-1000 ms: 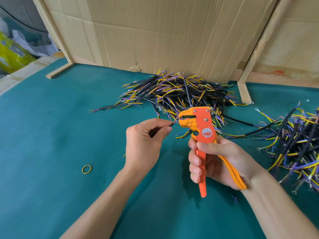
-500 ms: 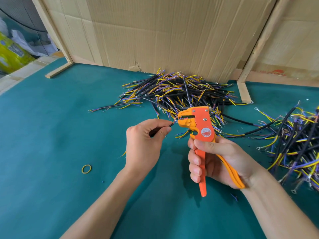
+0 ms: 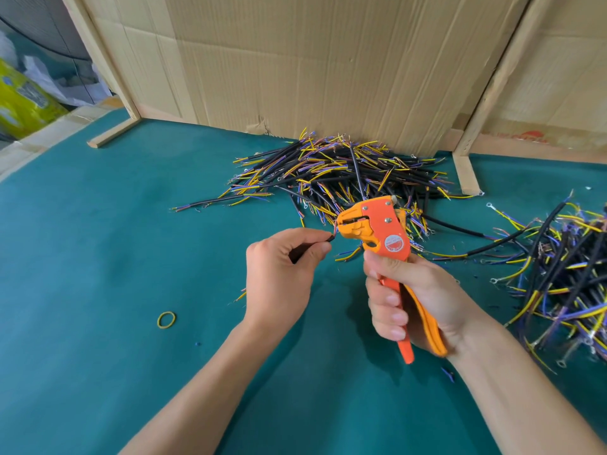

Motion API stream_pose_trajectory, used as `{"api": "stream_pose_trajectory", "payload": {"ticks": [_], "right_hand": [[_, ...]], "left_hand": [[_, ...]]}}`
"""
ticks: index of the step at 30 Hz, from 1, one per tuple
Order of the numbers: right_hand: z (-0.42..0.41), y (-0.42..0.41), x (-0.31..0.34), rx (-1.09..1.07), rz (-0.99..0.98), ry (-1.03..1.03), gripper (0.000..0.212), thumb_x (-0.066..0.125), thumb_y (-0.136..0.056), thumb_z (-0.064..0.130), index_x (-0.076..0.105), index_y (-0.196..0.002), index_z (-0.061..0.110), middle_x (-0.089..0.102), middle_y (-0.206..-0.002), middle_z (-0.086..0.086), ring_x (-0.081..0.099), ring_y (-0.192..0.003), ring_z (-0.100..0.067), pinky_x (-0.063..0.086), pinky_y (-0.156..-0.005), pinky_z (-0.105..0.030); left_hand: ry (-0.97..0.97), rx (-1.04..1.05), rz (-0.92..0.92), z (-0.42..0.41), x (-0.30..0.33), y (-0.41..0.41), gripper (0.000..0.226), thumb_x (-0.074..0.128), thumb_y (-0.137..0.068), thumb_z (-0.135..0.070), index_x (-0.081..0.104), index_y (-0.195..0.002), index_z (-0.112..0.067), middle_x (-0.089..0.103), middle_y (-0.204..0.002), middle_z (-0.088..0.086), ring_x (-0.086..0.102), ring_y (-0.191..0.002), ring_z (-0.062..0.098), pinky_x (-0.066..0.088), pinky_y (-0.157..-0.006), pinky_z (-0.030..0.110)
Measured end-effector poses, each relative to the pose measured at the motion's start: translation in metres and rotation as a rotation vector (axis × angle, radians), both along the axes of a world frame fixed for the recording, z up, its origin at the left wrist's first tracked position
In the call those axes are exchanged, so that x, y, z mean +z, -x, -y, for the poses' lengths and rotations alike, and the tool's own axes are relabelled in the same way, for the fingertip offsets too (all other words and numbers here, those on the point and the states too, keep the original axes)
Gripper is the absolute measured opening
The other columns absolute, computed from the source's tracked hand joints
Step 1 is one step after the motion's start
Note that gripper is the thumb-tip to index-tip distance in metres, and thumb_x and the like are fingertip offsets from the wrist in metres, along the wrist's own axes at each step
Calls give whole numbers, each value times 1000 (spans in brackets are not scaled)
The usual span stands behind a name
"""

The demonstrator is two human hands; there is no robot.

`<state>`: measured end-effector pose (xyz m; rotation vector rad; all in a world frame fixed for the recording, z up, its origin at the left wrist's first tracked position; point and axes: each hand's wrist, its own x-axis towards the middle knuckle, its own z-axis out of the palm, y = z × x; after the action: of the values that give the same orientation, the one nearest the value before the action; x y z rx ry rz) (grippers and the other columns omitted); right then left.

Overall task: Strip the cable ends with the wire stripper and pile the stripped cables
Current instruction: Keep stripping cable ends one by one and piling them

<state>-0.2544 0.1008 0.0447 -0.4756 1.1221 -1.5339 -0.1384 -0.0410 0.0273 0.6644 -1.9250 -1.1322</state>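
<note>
One short black cable (image 3: 317, 245) is in work now: the left hand (image 3: 282, 277) pinches it between thumb and curled fingers, and its thin coloured ends point to the right, into the mouth of the orange wire stripper (image 3: 374, 229). The long axis of the cable runs nearly level, from left to right, so the tool lies directly to the right of the cable end, just touching it. The right hand (image 3: 414, 300) is closed around both handles of the stripper and holds it upright, head on top. I judge the next move is a squeeze of the handles. Behind the tool, on the green counter (image 3: 98, 257), lies a big pile of cables (image 3: 345, 172); another heap (image 3: 565, 277) lies at the right edge.
</note>
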Motion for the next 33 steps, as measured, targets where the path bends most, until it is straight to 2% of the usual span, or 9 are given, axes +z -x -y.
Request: {"api": "stream_pose_trajectory", "payload": {"ticks": [2, 5, 7, 10, 13, 17, 23, 30, 33], "right_hand": [[-2, 1, 0, 3, 18, 17, 33, 84, -76, 26, 54, -71, 14, 38, -54, -4, 38, -35, -16, 37, -39, -24], [-8, 6, -1, 75, 101, 97, 38, 89, -73, 32, 61, -85, 9, 52, -67, -12, 52, -51, -26, 48, -52, -36], [-12, 10, -1, 99, 88, 114, 42, 91, -71, 28, 62, -92, 7, 56, -75, -17, 56, -60, -31, 52, -59, -42], [-13, 13, 0, 115, 72, 98, 42, 92, -69, 22, 64, -95, 5, 59, -79, -21, 59, -65, -34, 54, -62, -46], [-13, 13, -1, 142, 54, 71, 41, 91, -69, 20, 65, -96, 4, 60, -81, -22, 60, -66, -36, 55, -64, -48], [-11, 10, 0, 146, 57, 57, 40, 90, -70, 19, 65, -97, 4, 60, -81, -23, 60, -67, -36, 55, -65, -48], [-10, 10, 0, 153, 45, 54, 40, 89, -71, 19, 64, -98, 4, 60, -82, -24, 60, -67, -37, 55, -66, -48], [-11, 10, -2, 165, 2, 71, 37, 88, -73, 20, 65, -99, 6, 60, -82, -23, 60, -68, -37, 55, -66, -49], [-10, 10, -2, 162, -18, 68, 37, 88, -73, 21, 65, -97, 6, 60, -82, -24, 60, -68, -37, 55, -66, -49]], "left_hand": [[-15, -9, -6, -1, 0, 2, 22, 77, -86, -5, 79, -88, -27, 70, -69, -22, 62, -63, -2, 51, -69, 18], [-84, -27, -18, 3, -2, 3, 26, 75, -88, -4, 76, -89, -30, 72, -72, -17, 66, -66, 3, 51, -68, 19], [-117, -36, -32, 4, -2, 4, 27, 75, -88, -4, 76, -94, -30, 73, -75, -13, 67, -68, 7, 50, -68, 20], [-107, -56, -39, 6, -2, 3, 29, 74, -89, -4, 76, -96, -32, 72, -75, -13, 66, -69, 10, 50, -69, 23], [-60, -89, -22, 7, -3, 3, 30, 72, -91, -4, 77, -100, -33, 67, -73, -14, 63, -69, 13, 48, -69, 27], [-34, -142, -19, 6, -2, 3, 31, 69, -91, -3, 74, -101, -32, 64, -72, -2, 55, -65, 21, 45, -63, 29], [-47, -191, -18, 7, -1, 3, 39, 66, -93, 0, 65, -94, -38, 62, -72, 4, 56, -69, 24, 47, -67, 37], [25, -171, 7, 8, -5, 3, 36, 63, -95, 0, 62, -91, -36, 61, -71, -2, 58, -67, 13, 48, -69, 30], [126, -155, 29, 8, -6, 3, 37, 62, -94, 2, 61, -93, -35, 61, -73, -3, 57, -70, 17, 50, -69, 33]]}}
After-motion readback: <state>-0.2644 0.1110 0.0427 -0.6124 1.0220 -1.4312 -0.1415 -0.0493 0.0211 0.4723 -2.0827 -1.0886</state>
